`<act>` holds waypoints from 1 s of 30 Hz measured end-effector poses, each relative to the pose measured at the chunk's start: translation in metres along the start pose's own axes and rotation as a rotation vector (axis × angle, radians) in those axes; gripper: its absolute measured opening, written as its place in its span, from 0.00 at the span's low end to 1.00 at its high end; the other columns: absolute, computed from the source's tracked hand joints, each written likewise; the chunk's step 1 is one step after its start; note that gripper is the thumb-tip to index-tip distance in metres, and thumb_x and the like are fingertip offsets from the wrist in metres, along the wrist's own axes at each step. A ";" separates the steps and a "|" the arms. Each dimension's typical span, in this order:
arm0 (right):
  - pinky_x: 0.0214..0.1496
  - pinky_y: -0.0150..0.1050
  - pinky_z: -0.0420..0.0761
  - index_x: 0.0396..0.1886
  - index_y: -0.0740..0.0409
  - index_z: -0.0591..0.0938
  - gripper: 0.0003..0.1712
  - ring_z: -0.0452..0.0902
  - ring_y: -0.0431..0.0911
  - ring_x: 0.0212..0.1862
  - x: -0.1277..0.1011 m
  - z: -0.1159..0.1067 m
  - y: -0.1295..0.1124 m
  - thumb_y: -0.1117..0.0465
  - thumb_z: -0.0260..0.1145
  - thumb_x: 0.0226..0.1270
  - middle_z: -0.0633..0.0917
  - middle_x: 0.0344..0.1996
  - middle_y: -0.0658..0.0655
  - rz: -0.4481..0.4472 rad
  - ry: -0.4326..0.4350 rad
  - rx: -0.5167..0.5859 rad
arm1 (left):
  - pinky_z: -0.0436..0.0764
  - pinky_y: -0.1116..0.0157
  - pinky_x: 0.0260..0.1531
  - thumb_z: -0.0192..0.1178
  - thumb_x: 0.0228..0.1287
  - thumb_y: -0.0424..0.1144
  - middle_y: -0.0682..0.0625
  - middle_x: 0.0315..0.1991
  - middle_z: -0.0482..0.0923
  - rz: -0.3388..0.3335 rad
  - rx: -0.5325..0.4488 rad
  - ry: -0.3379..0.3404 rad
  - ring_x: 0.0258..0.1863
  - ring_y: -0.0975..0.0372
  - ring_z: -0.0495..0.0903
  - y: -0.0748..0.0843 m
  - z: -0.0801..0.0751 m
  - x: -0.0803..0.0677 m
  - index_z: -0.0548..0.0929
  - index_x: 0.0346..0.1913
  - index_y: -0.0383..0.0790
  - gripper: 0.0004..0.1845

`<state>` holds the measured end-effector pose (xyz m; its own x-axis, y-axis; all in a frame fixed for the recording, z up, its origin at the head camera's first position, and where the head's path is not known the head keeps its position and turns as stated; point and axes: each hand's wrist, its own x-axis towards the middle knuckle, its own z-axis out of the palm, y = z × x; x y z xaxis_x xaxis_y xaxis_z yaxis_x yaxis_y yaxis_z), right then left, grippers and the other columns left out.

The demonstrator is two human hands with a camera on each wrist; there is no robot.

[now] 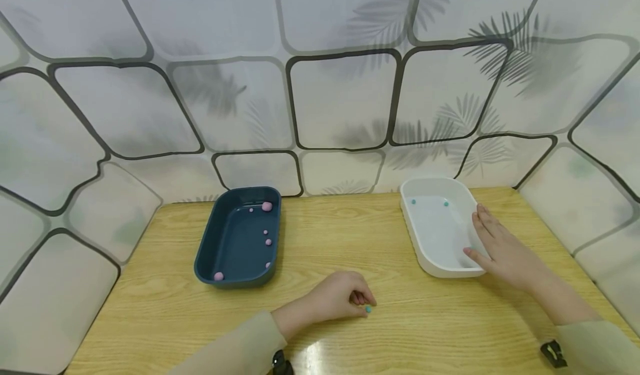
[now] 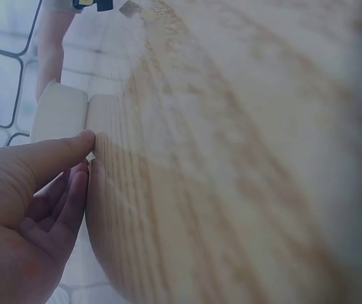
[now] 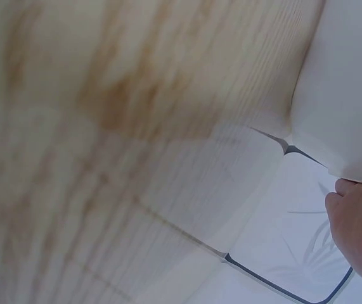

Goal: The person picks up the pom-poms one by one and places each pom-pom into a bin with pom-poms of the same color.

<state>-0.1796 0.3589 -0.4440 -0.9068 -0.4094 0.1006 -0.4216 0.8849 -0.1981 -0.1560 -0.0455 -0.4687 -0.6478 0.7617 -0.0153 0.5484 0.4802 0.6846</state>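
My left hand (image 1: 340, 297) is low over the table, its thumb and forefinger pinching a small teal ball (image 1: 368, 309). The left wrist view shows that thumb and the curled fingers (image 2: 57, 212) close to the tabletop; the ball is hidden there. On the right stands a white tray (image 1: 425, 247) with two teal balls, one (image 1: 413, 201) near its far left corner and another (image 1: 446, 204) nearby. My right hand (image 1: 510, 255) rests on the tray's right rim with straight fingers, the thumb reaching over the edge. In the right wrist view, part of this hand (image 3: 361, 228) shows at the rim.
A dark blue tray (image 1: 200, 261) stands on the left, with several pink balls of different sizes in it, the largest pink ball (image 1: 267, 206) at its far end. Both trays sit on a wood-grain table (image 1: 340, 230). Patterned wall covering (image 1: 345, 103) encloses the back and sides.
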 end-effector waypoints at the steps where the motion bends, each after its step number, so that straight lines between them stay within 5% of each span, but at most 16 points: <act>1: 0.81 0.28 0.18 0.82 0.80 0.45 0.50 0.28 0.62 0.88 0.000 0.000 0.000 0.47 0.55 0.85 0.42 0.84 0.78 0.003 -0.003 0.003 | 0.79 0.84 0.39 0.77 0.63 0.33 0.53 0.37 0.86 0.000 0.002 0.001 0.33 0.80 0.76 0.000 0.000 0.000 0.94 0.43 0.42 0.07; 16: 0.79 0.25 0.18 0.82 0.81 0.47 0.50 0.29 0.62 0.88 0.000 0.002 0.002 0.47 0.56 0.85 0.42 0.84 0.78 -0.003 0.008 -0.012 | 0.78 0.84 0.37 0.76 0.65 0.34 0.56 0.37 0.87 0.001 0.037 0.013 0.32 0.82 0.75 0.001 0.001 0.001 0.94 0.40 0.46 0.04; 30: 0.80 0.25 0.18 0.82 0.81 0.47 0.50 0.29 0.62 0.88 0.000 0.003 0.003 0.47 0.56 0.85 0.42 0.84 0.79 -0.005 0.011 -0.010 | 0.82 0.80 0.37 0.73 0.68 0.33 0.52 0.36 0.92 -0.100 -0.174 0.067 0.31 0.80 0.79 -0.001 0.002 0.002 0.94 0.40 0.41 0.02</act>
<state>-0.1810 0.3612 -0.4475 -0.9045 -0.4115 0.1121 -0.4259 0.8851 -0.1878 -0.1571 -0.0433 -0.4708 -0.7314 0.6805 -0.0445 0.3839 0.4647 0.7979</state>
